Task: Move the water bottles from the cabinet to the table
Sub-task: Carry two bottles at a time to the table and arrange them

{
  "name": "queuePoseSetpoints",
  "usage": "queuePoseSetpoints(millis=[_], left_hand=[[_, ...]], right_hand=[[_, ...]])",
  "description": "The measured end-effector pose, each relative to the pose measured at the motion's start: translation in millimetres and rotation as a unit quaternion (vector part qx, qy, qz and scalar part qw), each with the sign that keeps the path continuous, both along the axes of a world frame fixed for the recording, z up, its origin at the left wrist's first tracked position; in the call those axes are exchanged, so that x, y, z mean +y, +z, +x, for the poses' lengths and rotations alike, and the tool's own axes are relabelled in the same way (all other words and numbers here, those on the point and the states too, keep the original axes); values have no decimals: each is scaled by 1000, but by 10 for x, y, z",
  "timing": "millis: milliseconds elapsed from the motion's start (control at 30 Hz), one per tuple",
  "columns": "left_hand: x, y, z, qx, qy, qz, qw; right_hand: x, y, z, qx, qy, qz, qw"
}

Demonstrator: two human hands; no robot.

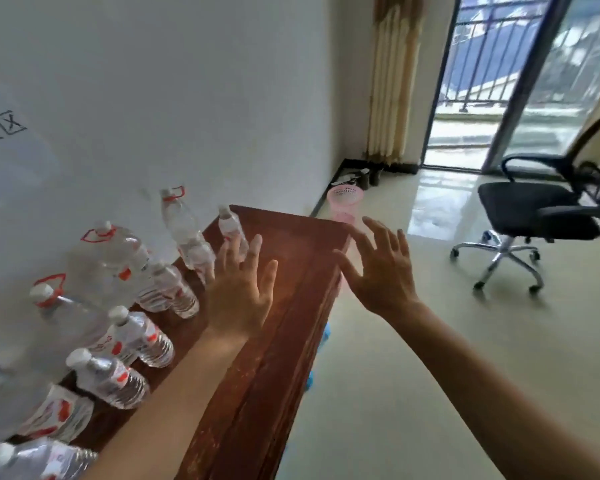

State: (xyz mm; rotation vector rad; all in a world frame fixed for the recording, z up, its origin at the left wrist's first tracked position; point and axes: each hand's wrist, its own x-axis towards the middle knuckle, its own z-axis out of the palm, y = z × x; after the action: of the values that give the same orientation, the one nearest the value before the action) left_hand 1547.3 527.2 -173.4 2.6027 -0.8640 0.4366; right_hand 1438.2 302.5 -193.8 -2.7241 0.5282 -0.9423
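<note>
Capped bottles (25, 459), seemingly water-filled, on wooden top (291, 271).

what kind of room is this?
Probably an office or apartment room: a swivel office chair on a glossy tiled floor, a glass door to a railed balcony, and water bottles lined along a wooden cabinet.

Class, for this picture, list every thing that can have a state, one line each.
Left hand: open and spread, holding nothing.
Right hand: open and spread, holding nothing.
Small water bottles: capped, standing on the wooden top.
Large jugs: capped, standing.
Office chair: unoccupied.
Pink basket: upright.
</note>
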Motion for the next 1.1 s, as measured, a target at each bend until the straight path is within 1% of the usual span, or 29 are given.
queuePoseSetpoints(millis=[133, 233, 267, 333, 367, 400, 433, 500, 567, 667, 733, 767, 800, 900, 967, 1000, 1067, 1100], left_hand=[[-923, 211, -611, -14, -91, 1, 996], [-1759, 303, -1368, -32, -182, 8, 983], [-2114, 319, -1747, -38, -222, 11, 974], [-2615, 318, -2336, -47, -270, 11, 962], [-2878, 299, -2667, -60, -294, 7, 954], [-3244, 278, -3191, -57, -326, 8, 944], [-3460, 262, -3488, -65, -343, 8, 937], [-4057, 239, -4466, -78, -408, 13, 909], [-4463, 267, -5286, -71, -453, 18, 888], [-4873, 291, -6432, -72, -509, 31, 857], [-5099, 261, -7140, -72, -553, 40, 829], [-5191, 238, -7447, -73, -574, 44, 815], [-5311, 196, -7871, -73, -602, 56, 793], [-5556, 11, -8876, -83, -657, 88, 744], [-5696, -119, -9447, -85, -686, 108, 715], [-5800, -182, -9823, -84, -705, 113, 695], [-6001, -240, -10424, -90, -735, 106, 664], [-6121, -268, -10801, -91, -751, 107, 646]], right_hand=[[-632, 157, -1019, -26, -99, -22, 994], [-1162, 203, -2108, -42, -181, -34, 982], [-1363, 199, -2607, -40, -214, -32, 976], [-1642, 170, -3344, -40, -258, -36, 965], [-1770, 143, -3749, -31, -281, -39, 959], [-1957, 124, -4359, -17, -318, -44, 947], [-2071, 114, -4709, -6, -338, -50, 940], [-2303, 105, -5797, 25, -408, -50, 911], [-2435, 136, -6684, 53, -458, -46, 886], [-2486, 192, -7881, 84, -531, -17, 843], [-2451, 192, -8596, 92, -574, -6, 813], [-2426, 167, -8896, 97, -592, -1, 800], [-2374, 116, -9280, 105, -616, 10, 780], [-2210, -59, -10144, 137, -674, 42, 724], [-2112, -184, -10609, 144, -708, 60, 689], [-2074, -230, -10909, 146, -728, 68, 666], [-2047, -271, -11393, 156, -754, 72, 635], [-2045, -285, -11698, 164, -770, 71, 613]])
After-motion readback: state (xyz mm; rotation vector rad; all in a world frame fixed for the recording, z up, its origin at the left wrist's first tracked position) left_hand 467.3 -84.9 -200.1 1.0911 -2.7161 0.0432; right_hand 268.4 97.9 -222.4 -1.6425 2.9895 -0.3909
